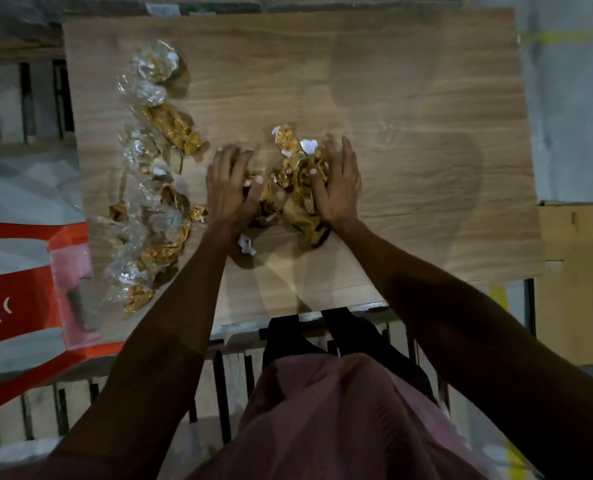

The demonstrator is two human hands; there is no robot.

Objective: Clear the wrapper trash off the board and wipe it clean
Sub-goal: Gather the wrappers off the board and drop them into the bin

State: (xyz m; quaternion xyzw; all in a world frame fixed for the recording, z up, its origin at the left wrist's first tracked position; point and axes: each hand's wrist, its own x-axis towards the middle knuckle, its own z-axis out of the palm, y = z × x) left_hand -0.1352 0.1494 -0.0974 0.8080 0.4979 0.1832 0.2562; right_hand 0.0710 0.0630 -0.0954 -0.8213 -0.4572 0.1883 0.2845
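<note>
Wooden board (409, 98) right half bare; both hands' fingers spread, cupping wrapper pile (298, 188).

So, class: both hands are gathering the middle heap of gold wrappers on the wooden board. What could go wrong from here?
1. The left hand and right hand only cup the middle heap with spread fingers, so loose bits may slip out; a white scrap already lies outside it.
2. The long wrapper row runs close along the board edge, so a careless sweep could push pieces off that side.
</note>
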